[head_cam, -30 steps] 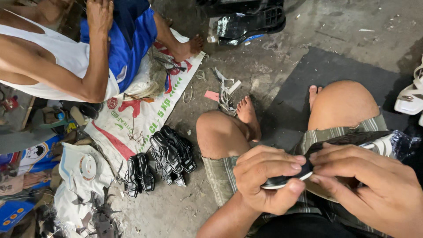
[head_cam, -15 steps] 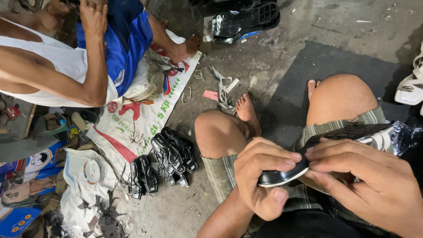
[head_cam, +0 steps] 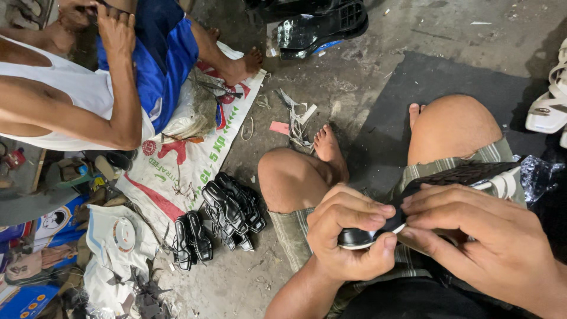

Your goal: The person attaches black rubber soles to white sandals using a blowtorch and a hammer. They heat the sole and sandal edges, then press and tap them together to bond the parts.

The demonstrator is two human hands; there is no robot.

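**Both hands pressing a black sole at the lap**

The person sits on the floor (head_cam: 366, 82) with knees apart. The left hand (head_cam: 348, 242) is clenched around the rounded end of a black sole (head_cam: 369, 235), thumb under it and fingers curled over the top. The right hand (head_cam: 490, 248) grasps the same sole from the 3 o'clock side, fingertips pinching its upper edge. The sole sits at about 5 o'clock in the view, over the lap, and runs up toward a dark woven strap piece (head_cam: 466, 173) lying across the right thigh.

As I judge it, the step in hand is fitting or pressing the sole's edge by hand. The next move looks to call for a firm, even pinch along the rim while the left hand keeps the end steady.

Counted: one sole in hand. One cluster of finished black sandals (head_cam: 221, 218) lies at 8 o'clock; I make out six or so, though they overlap too much to be sure. Two black soles (head_cam: 313, 26) lie at 12 o'clock. One white sandal (head_cam: 549, 100) shows at 3 o'clock. One other person (head_cam: 88, 88) sits at 10 o'clock on a printed sack (head_cam: 195, 159).
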